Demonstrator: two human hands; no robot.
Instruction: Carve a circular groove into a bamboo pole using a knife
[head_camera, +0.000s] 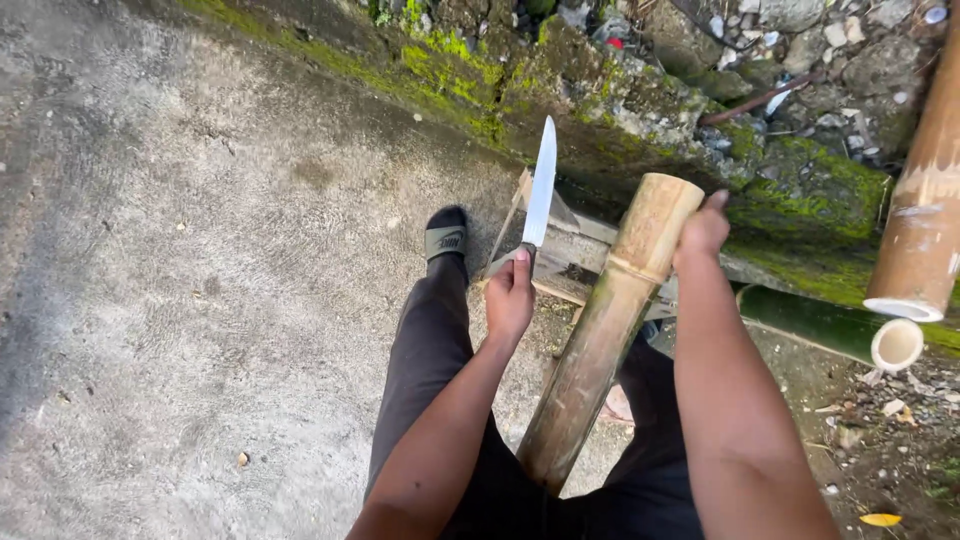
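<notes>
My left hand is clenched on the knife, blade raised; my right hand grips the bamboo pole's top, propped between my legs. Lining up a cut, I judge; next needs the blade set squarely on the rim.

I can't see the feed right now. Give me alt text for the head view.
The left hand grips a long steel knife blade-up, beside a thick tan bamboo pole that the right hand steadies near its cut top. The pole leans between dark-trousered legs on grey concrete ground, by a mossy stone wall.
</notes>
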